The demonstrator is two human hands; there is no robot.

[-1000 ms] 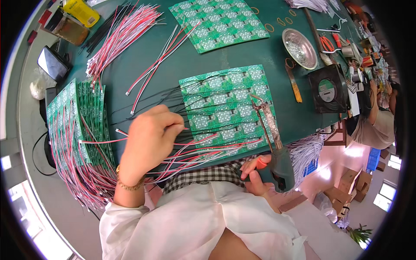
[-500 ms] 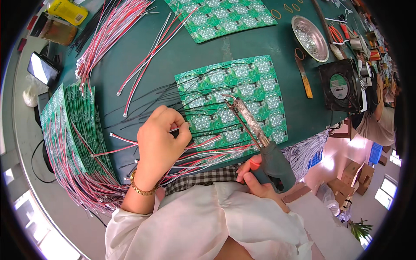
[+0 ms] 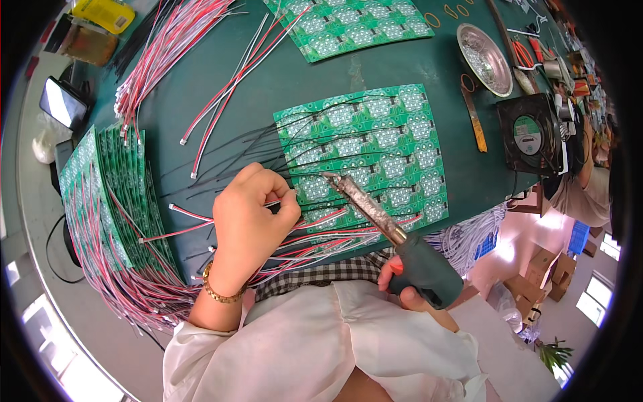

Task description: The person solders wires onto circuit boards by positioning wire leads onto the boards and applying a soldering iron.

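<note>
Just on the near side of the green circuit panel (image 3: 348, 145), the right hand (image 3: 412, 299) is closed round a soldering iron (image 3: 400, 236), its stained metal end above the panel. Red and white wires (image 3: 335, 241) cross the panel's near edge. At its left edge, the left hand (image 3: 252, 213) pinches finger to thumb, contents hidden. Flat and squarish, the panel carries pale clusters in rows, crossed by thin black wires (image 3: 251, 151).

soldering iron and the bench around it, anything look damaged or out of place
The soldering iron has a metal barrel that looks blotchy and crusted, unlike its smooth handle. Loose rubber bands lie near the metal dish.
</note>
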